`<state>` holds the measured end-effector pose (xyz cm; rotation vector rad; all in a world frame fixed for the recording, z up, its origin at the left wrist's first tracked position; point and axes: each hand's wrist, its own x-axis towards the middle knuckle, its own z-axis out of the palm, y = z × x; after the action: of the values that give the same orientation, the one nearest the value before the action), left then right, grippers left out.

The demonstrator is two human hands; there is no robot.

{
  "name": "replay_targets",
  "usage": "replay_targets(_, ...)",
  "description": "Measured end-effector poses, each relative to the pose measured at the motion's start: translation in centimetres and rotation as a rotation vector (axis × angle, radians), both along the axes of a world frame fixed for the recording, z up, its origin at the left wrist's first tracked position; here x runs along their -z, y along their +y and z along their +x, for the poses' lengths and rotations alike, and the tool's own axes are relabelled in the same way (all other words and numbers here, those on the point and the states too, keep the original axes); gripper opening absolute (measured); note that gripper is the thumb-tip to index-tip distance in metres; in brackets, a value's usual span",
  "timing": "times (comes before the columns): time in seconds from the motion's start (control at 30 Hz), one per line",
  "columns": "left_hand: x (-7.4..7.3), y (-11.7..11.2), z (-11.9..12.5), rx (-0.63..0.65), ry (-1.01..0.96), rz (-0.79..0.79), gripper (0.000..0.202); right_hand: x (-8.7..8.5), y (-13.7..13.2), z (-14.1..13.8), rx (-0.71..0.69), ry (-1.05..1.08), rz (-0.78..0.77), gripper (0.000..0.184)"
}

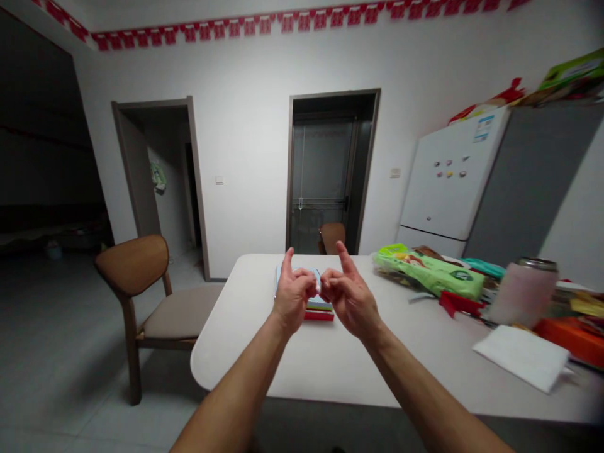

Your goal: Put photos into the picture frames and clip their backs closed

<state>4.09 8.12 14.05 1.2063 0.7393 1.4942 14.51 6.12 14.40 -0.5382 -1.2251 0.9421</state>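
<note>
Over the white table my left hand and my right hand are raised close together, knuckles nearly meeting. On each, one finger points up while the others curl in. I see nothing held in either, though the inner fingertips are partly hidden. Behind and below them lies a small stack: a light blue flat item on top, a thin yellow-green layer under it and a red flat item at the bottom. My hands cover much of this stack, and whether they touch it I cannot tell.
On the table's right lie a green package, a pink cup-like container, a white folded sheet, a red item and an orange box. A wooden chair stands left; a fridge stands behind.
</note>
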Motion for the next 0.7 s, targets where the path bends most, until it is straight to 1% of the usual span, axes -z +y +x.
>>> replay_targets(0.03, -1.1, -1.2, 0.3, 0.168, -0.11, 0.104, 0.069, -1.0, -1.3, -0.4, -0.046, 0.037, 0.038, 0.074)
replay_targets(0.07, -2.0, -2.3, 0.5, 0.276, -0.172, 0.169, 0.073, -1.8, -2.3, -0.7, -0.08, 0.057, 0.06, 0.074)
replay_targets(0.13, -3.0, -3.9, 0.6, 0.415, -0.257, 0.253, 0.078, -2.6, -3.7, -0.9, -0.115, 0.068, 0.073, 0.074)
replay_targets(0.2, -3.2, -4.6, 0.4, 0.438, -0.272, 0.263, 0.08, -2.6, -4.1, -0.7, -0.126, 0.058, 0.062, 0.075)
replay_targets(0.27, -2.8, -4.4, 0.3, 0.421, -0.274, 0.245, 0.08, -2.3, -3.8, -0.6, -0.11, 0.049, 0.045, 0.074)
replay_targets(0.3, -2.6, -4.1, 0.3, 0.401, -0.276, 0.212, 0.079, -2.0, -3.4, -0.5, -0.092, 0.054, 0.03, 0.069)
replay_targets(0.33, -2.4, -3.7, 0.4, 0.38, -0.274, 0.159, 0.075, -1.8, -3.0, -0.5, -0.075, 0.064, 0.006, 0.06)
replay_targets(0.37, -2.2, -3.2, 0.4, 0.364, -0.265, 0.092, 0.066, -1.6, -2.5, -0.5, -0.064, 0.074, -0.03, 0.048)
replay_targets(0.4, -2.1, -2.8, 0.4, 0.358, -0.25, 0.019, 0.053, -1.4, -2.1, -0.5, -0.059, 0.083, -0.077, 0.034)
replay_targets(0.43, -2.0, -2.3, 0.3, 0.366, -0.227, -0.052, 0.041, -1.3, -1.6, -0.5, -0.061, 0.088, -0.129, 0.027)
replay_targets(0.47, -2.0, -1.9, 0.2, 0.388, -0.195, -0.113, 0.041, -1.2, -1.1, -0.5, -0.072, 0.087, -0.185, 0.031)
replay_targets(0.53, -2.0, -1.3, -0.2, 0.449, -0.13, -0.19, 0.058, -1.2, -0.5, -0.6, -0.104, 0.069, -0.29, 0.047)
replay_targets(0.57, -2.1, -1.2, -0.4, 0.474, -0.105, -0.219, 0.062, -1.3, -0.2, -0.7, -0.118, 0.056, -0.333, 0.052)
replay_targets(0.63, -2.3, -1.0, -0.7, 0.506, -0.066, -0.264, 0.066, -1.5, 0.0, -1.0, -0.142, 0.023, -0.397, 0.057)
replay_targets(0.7, -2.4, -0.8, -1.0, 0.508, -0.05, -0.293, 0.067, -1.6, 0.1, -1.4, -0.143, -0.025, -0.431, 0.059)
